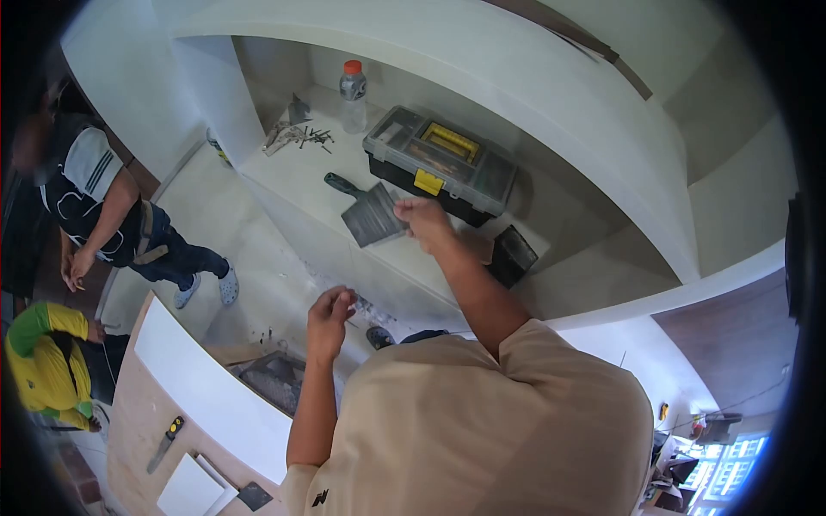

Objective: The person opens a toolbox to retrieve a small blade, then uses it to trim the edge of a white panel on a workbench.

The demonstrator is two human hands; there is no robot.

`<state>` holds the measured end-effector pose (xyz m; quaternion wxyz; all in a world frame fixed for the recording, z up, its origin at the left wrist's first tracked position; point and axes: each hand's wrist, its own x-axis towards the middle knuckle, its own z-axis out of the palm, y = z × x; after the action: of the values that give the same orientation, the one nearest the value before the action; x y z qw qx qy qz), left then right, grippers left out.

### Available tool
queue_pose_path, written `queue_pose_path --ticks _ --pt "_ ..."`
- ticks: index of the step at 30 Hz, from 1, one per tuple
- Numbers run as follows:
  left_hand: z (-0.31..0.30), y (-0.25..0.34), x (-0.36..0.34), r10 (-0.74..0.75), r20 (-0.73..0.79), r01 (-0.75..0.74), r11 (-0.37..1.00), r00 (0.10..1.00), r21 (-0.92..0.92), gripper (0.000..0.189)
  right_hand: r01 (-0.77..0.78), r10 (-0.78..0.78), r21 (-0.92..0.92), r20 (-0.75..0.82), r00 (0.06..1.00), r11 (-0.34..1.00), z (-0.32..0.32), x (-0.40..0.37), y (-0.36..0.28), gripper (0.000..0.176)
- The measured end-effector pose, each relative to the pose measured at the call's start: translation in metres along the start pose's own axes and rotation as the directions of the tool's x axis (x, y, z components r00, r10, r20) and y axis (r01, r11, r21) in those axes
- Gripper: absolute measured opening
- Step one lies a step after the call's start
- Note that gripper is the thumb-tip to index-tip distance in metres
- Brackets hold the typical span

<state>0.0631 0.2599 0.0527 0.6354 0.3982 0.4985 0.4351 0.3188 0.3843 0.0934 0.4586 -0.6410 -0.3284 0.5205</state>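
Scraper [374, 215], wide-bladed, one: over the shelf [288, 176], just left of my right hand [422, 222], the nearer; handle [344, 185] points away, upper left. Fingertips [402, 206] bunched at blade edge; grip I cannot tell. Left hand [327, 322]: half-curled, seemingly empty.

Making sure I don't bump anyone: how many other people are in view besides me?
2: a person in jeans standing at the upper left, and a person in yellow below, at the lower left. Others may be hidden beyond the dark edges.
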Motion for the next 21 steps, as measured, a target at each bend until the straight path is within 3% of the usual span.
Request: queue_pose_path --ticks 2,8,11,14,17,20,21 --pt "0.012 -0.001 0.026 -0.004 0.031 0.003 0.999 1.0 0.034 0.044 -0.006 0.003 -0.081 -0.034 0.999 0.997 -0.004 0.006 0.024 0.019" --pt "0.054 0.004 0.074 -0.075 0.144 0.071 0.997 0.987 0.033 0.045 0.168 -0.199 -0.269 -0.094 0.976 0.948 -0.043 0.032 0.053 0.021" --pt "0.072 -0.001 0.088 -0.119 0.188 0.118 0.993 0.975 0.014 0.045 0.022 -0.096 -0.437 -0.148 0.984 0.899 -0.048 0.03 0.04 0.023" --pt "0.085 -0.005 0.094 -0.148 0.212 0.15 0.989 0.966 0.007 0.042 0.055 -0.215 -0.687 -0.15 0.965 0.725 -0.047 0.023 0.037 0.025" --pt "0.09 -0.013 0.098 -0.143 0.224 0.144 0.989 0.964 0.008 0.037 0.229 -0.626 -0.932 0.004 0.78 0.28 -0.043 -0.005 0.035 0.025" --pt "0.089 -0.009 0.096 -0.126 0.224 0.125 0.992 0.966 0.019 0.031 0.301 -0.558 -0.82 -0.027 0.829 0.486 -0.034 -0.035 0.001 0.027" --pt "0.088 -0.006 0.094 -0.119 0.223 0.117 0.993 0.967 0.025 0.029 0.243 -0.372 -0.567 -0.123 0.92 0.787 -0.034 -0.028 0.003 0.03"
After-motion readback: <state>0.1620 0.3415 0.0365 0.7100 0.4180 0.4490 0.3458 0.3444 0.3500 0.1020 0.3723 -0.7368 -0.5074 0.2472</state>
